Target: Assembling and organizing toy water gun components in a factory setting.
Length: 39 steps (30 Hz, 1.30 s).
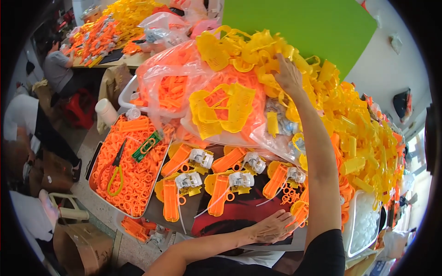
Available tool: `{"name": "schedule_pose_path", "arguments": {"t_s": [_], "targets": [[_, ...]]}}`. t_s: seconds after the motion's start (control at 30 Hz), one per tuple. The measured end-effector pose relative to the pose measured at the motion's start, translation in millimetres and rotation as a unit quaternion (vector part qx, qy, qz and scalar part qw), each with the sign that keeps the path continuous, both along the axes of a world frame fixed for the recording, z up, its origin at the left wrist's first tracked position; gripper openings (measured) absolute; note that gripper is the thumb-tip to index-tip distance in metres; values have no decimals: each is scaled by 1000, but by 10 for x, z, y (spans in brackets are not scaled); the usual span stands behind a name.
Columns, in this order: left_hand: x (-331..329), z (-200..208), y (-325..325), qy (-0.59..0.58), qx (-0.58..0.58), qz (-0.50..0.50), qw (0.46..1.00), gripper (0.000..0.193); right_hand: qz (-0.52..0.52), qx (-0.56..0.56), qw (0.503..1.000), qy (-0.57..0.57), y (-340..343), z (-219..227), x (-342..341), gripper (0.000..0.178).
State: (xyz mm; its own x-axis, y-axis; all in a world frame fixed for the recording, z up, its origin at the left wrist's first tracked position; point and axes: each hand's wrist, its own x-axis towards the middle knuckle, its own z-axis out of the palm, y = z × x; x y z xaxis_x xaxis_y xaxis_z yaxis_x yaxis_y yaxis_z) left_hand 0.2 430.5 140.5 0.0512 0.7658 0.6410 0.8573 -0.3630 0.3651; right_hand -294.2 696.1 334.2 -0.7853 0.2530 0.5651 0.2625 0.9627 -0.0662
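My right arm stretches to the far side, and my right hand (289,76) touches the pile of yellow plastic parts (258,48). Its fingers look extended, their tips partly lost among the parts. Low on the table lies my left hand (271,227), fingers stretched out, beside an orange plastic part (300,210) at its fingertips. Several part-built assemblies stand in rows on the dark mat, each with an orange body (170,200), a yellow plate and a white motor-like unit (189,180). Thin pale strips trail from some. Small orange rings (290,195) lie by my right forearm.
A tray of orange rings (131,184) at left holds scissors (118,168) and a green tool (146,146). Behind the assemblies is a clear bag of orange parts (172,87) with yellow pieces on top. At right stands a white-rimmed bin (353,225). Other people are at left.
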Motion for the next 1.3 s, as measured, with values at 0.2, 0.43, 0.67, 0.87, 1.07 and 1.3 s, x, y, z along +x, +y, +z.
{"name": "schedule_pose_path", "arguments": {"t_s": [0.2,0.43,0.67,0.87,1.07,1.3], "targets": [[-41,49,-44,-2,-27,7,1000,42,40,-84,995,47,167,216,300,52],[14,-5,-29,9,-30,3,1000,52,-10,-187,971,147,736,357,772,65],[-22,-8,-40,17,-41,-3,999,53,-65,-500,804,316,1345,262,1369,58],[-32,-17,-7,21,-32,1,999,53,-13,-514,745,424,1515,240,1730,49],[-78,64,-35,4,-39,-10,999,51,35,-114,990,74,1385,-36,1863,31],[-49,104,-11,32,-25,15,999,50,39,125,982,139,1330,-287,2244,32]]}}
